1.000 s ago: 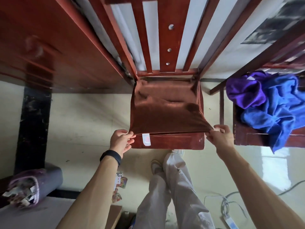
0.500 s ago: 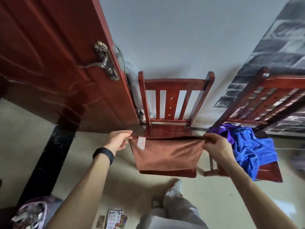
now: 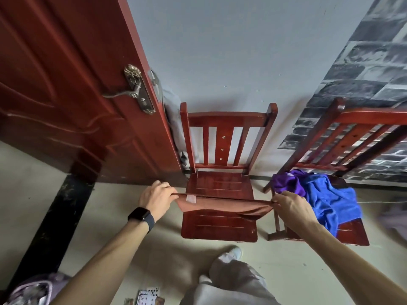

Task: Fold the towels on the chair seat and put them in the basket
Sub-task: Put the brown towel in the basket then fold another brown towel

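Observation:
A brown towel (image 3: 222, 205) with a white label hangs stretched in the air above the seat of the middle red chair (image 3: 220, 183). My left hand (image 3: 157, 200) pinches its left end and my right hand (image 3: 290, 205) pinches its right end. The towel sags between them in a narrow band. A blue towel (image 3: 328, 197) and a purple towel (image 3: 286, 183) lie crumpled on the seat of the right chair (image 3: 352, 234). A purple basket (image 3: 33, 289) shows at the bottom left corner, partly cut off.
A red door (image 3: 77, 84) with a brass handle stands open to the left of the middle chair. Playing cards (image 3: 147, 298) lie on the floor near my feet. My leg and shoe (image 3: 229, 256) are just in front of the chair.
The towel was lifted off the chair seat and now hangs higher, gathered into a narrower band between both hands. The view has tilted up and pulled back.

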`<state>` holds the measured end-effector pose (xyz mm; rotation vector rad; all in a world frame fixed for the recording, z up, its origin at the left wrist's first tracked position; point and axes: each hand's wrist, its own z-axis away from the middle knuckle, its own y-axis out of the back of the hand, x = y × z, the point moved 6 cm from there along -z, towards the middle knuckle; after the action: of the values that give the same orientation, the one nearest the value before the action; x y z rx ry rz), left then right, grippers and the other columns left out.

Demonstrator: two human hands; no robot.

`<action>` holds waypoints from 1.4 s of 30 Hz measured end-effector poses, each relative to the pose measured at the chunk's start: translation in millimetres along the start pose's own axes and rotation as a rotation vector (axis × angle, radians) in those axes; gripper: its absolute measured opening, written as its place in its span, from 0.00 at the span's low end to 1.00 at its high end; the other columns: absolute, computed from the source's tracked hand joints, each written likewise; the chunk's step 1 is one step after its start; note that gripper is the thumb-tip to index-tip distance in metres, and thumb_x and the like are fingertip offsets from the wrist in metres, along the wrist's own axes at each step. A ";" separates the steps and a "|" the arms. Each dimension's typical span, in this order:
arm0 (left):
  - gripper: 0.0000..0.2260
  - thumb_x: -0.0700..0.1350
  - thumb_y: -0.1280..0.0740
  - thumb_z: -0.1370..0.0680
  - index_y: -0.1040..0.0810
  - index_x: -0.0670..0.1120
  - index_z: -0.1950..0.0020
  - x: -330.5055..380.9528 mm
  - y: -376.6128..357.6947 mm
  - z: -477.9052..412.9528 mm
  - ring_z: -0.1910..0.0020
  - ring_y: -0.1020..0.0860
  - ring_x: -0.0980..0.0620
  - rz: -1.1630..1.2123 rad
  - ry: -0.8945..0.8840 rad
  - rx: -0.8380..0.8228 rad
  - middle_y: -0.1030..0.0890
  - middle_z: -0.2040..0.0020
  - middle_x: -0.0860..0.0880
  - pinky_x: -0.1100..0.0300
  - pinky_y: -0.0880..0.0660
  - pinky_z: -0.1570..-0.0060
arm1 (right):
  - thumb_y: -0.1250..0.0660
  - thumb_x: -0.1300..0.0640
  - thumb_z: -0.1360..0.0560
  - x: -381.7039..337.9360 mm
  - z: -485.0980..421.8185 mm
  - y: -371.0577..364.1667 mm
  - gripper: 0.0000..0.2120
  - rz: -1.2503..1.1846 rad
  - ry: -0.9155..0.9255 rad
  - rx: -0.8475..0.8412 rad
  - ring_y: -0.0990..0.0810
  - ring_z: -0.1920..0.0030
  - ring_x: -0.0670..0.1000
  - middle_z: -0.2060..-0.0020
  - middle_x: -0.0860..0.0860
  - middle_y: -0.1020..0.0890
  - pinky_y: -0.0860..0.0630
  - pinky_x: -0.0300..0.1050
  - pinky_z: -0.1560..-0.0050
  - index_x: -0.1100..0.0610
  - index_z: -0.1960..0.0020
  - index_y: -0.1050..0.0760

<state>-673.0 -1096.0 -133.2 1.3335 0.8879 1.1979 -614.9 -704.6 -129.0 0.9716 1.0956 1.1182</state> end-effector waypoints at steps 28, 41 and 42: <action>0.10 0.41 0.18 0.40 0.16 0.49 0.63 9.5 -112.8 -67.4 0.71 0.21 0.46 -0.128 -0.131 -0.093 0.20 0.67 0.50 0.59 0.26 0.72 | 0.19 0.61 0.36 42.0 -84.9 -109.1 0.12 0.002 0.046 0.001 0.24 0.57 0.60 0.58 0.54 0.21 0.21 0.51 0.65 0.58 0.58 0.20; 0.11 0.52 0.33 0.21 0.17 0.53 0.41 -11.7 -279.3 48.1 0.45 0.20 0.48 0.072 0.136 -0.533 0.18 0.41 0.53 0.57 0.24 0.51 | 0.23 0.61 0.31 70.4 30.8 -300.8 0.04 -0.201 -0.184 -0.377 0.21 0.55 0.62 0.58 0.55 0.18 0.24 0.51 0.54 0.57 0.58 0.17; 0.10 0.52 0.32 0.22 0.17 0.52 0.43 -16.8 -280.8 46.9 0.47 0.20 0.48 0.151 0.213 -0.539 0.18 0.44 0.52 0.58 0.24 0.52 | 0.24 0.60 0.29 70.5 26.2 -301.3 0.03 -0.271 -0.234 -0.390 0.21 0.55 0.61 0.58 0.55 0.18 0.26 0.49 0.53 0.58 0.57 0.17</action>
<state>-595.9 -1084.4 -407.5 0.8565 0.5541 1.5832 -527.1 -690.9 -426.5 0.6067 0.7554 0.9236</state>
